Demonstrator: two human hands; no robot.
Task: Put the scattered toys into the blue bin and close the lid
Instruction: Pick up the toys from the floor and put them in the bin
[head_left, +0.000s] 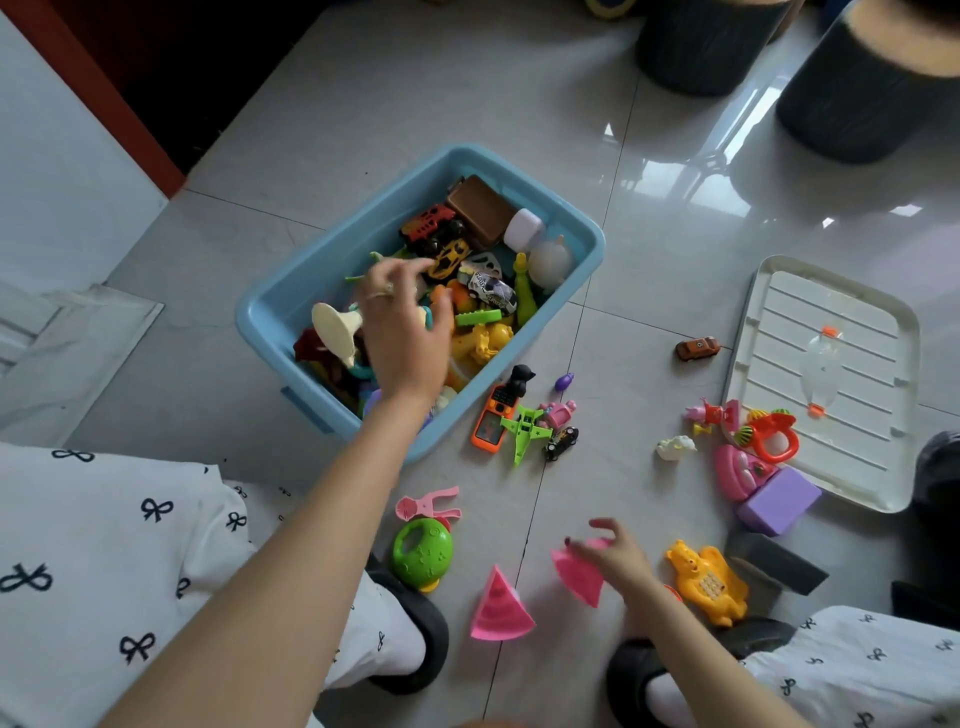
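The blue bin (270, 312) stands open on the tiled floor, filled with several toys such as cars and a cream funnel-shaped piece (336, 327). My left hand (405, 327) hovers over the bin's near half with its fingers spread and relaxed, holding nothing. My right hand (618, 556) is low on the floor and pinches a pink wedge toy (579, 577). A second pink wedge (501, 608), a green round toy (422, 551), an orange toy phone (491, 421), a green plane (524, 428) and a yellow bear toy (709, 582) lie scattered. The white lid (857, 452) lies upturned at the right.
A purple block (779, 501), a red rattle (774, 431), a pink toy (735, 470) and a small brown car (697, 347) lie beside the lid. Two dark round stools (701, 47) (872, 88) stand at the back. My slippered feet (415, 639) are at the bottom.
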